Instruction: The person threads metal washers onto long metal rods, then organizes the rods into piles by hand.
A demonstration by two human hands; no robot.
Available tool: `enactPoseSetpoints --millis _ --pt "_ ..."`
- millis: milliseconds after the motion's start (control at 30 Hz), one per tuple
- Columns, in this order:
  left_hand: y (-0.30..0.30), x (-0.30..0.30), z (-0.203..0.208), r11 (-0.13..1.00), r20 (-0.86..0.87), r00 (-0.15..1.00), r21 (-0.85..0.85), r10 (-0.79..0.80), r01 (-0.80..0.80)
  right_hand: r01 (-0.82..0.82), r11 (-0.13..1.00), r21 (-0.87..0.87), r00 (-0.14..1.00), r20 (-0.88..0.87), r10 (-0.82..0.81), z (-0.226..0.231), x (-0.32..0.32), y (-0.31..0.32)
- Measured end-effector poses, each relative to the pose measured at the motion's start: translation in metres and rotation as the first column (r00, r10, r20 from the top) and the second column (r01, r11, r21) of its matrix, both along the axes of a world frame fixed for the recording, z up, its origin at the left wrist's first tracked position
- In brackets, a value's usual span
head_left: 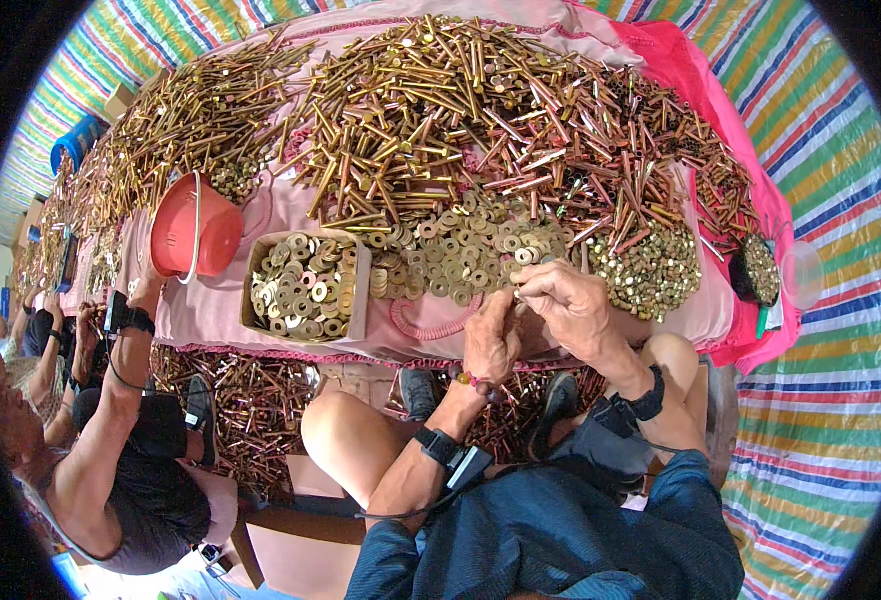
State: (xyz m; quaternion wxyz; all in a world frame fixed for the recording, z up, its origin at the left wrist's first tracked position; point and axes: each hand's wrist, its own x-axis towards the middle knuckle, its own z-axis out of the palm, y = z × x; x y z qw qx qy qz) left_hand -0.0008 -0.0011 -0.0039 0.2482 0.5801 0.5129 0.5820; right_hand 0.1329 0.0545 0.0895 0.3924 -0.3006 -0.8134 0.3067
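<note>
Both my hands meet low over the near edge of the pink-covered table (210, 318). My left hand (492, 338) is closed, its fingertips pinched together. Beside it on the right, my right hand (568, 308) is also closed in a pinch, thumb and forefinger close to the left fingertips. Whatever small piece lies between them is too small to make out. Just beyond the hands spreads a loose heap of flat metal washers (450, 250). A pile of small nuts (650, 268) sits to the right of my right hand. Farther back are large heaps of long brassy bolts (400, 110).
A cardboard box (362, 290) of washers stands left of my hands, beside a red bucket (195, 228) touched by a co-worker's hand. A coiled pink cord (435, 330) lies at the table edge. A black bowl (738, 278) and clear tub (803, 277) are far right. More bolts (245, 410) lie below.
</note>
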Motion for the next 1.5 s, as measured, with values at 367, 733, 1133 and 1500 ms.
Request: enactPoseSetpoints --millis 367,733,1133,1500 --pt "-0.001 -0.003 0.007 0.999 -0.026 0.999 0.011 -0.043 0.043 0.198 0.909 -0.366 0.98 0.045 -0.195 0.008 -0.001 -0.009" --pt "-0.002 -0.002 0.001 0.998 0.028 0.998 0.001 -0.055 0.055 0.06 0.998 -0.038 0.978 0.201 -0.051 0.008 0.003 -0.003" --pt "-0.004 -0.002 0.001 0.995 0.032 0.997 -0.072 -0.066 0.068 0.198 0.942 -0.27 0.98 0.062 -0.188 0.012 -0.009 -0.016" --pt "-0.003 -0.001 0.005 0.999 0.015 1.0 0.032 -0.019 0.018 0.222 0.901 -0.374 0.975 0.068 -0.212 0.015 -0.01 -0.009"
